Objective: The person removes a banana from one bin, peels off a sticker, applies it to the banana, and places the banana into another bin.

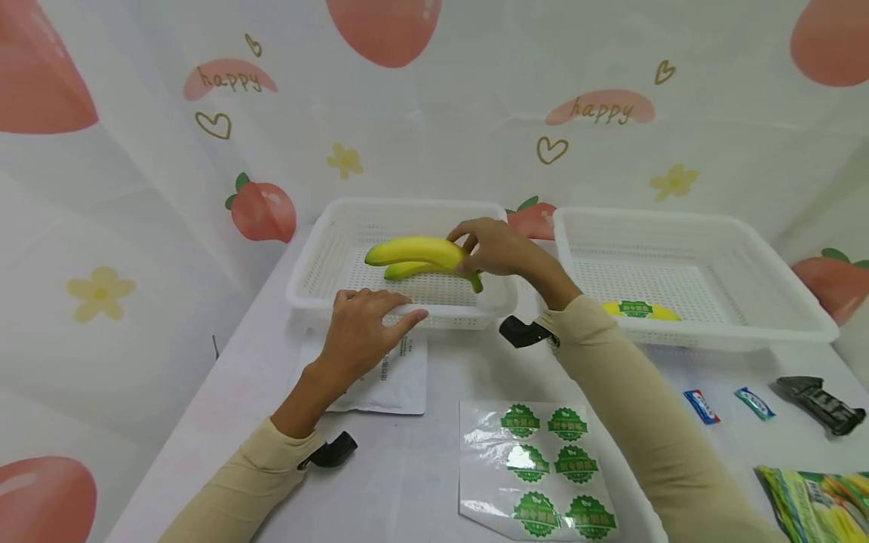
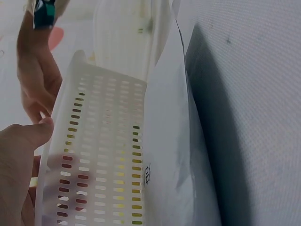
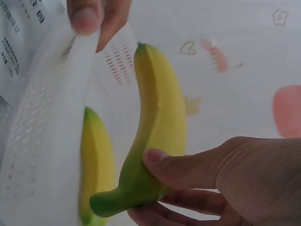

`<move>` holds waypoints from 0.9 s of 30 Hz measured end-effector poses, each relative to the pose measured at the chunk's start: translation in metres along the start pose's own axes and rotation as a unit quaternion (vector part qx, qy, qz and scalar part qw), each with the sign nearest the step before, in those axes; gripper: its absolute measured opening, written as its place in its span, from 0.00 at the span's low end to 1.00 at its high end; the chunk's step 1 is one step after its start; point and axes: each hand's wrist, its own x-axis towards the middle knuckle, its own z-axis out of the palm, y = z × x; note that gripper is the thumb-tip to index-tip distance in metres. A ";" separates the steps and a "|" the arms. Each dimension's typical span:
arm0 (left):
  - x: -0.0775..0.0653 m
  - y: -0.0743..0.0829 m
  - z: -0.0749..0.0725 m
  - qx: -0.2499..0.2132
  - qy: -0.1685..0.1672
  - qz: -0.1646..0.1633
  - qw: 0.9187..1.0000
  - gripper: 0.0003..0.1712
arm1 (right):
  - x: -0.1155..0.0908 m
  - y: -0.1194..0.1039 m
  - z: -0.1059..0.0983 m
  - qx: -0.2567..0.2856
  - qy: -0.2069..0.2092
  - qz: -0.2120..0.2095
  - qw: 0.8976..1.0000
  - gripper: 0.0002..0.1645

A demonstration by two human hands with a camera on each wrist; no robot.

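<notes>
Over the left white plastic basket (image 1: 462,312), my right hand (image 1: 494,245) pinches a yellow banana (image 1: 416,247) near its green stem end, thumb on one side and fingers on the other. A second banana (image 3: 96,162) lies lower, inside that basket, partly covered by the held one in the head view. My left hand (image 1: 363,328) holds the basket's near rim; its fingers reach over to the inner side, and the thumb (image 2: 35,134) lies at the rim. Slots in the basket wall show the fingers only dimly.
A second white basket (image 1: 740,332) on the right holds a yellow item (image 1: 641,310) with a green label. In front lie a white packet (image 1: 400,388), a sheet of green stickers (image 1: 485,467), two small wrapped sweets (image 1: 702,406), a black wrapper (image 1: 821,403) and a colourful bag (image 1: 821,505).
</notes>
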 end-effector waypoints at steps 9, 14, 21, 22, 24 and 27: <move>0.000 0.000 0.000 -0.008 -0.003 -0.009 1.000 0.24 | -0.069 0.015 -0.020 0.014 0.072 -0.067 0.995 0.30; 0.000 0.000 0.000 -0.011 0.000 -0.004 1.000 0.23 | -0.113 0.025 -0.015 0.014 0.088 -0.066 0.994 0.31; 0.000 0.001 0.000 -0.003 0.000 -0.005 1.000 0.21 | -0.155 0.046 0.005 0.025 0.081 -0.080 0.993 0.31; 0.001 0.001 0.000 -0.004 -0.001 -0.006 1.000 0.22 | -0.159 0.050 0.008 0.028 0.076 -0.084 0.993 0.31; 0.001 0.001 0.000 -0.004 -0.003 -0.007 1.000 0.23 | -0.166 0.058 0.015 0.032 0.066 -0.086 0.994 0.30; 0.000 0.001 0.000 -0.001 -0.005 -0.007 1.000 0.24 | -0.173 0.070 0.024 0.034 0.045 -0.076 0.995 0.30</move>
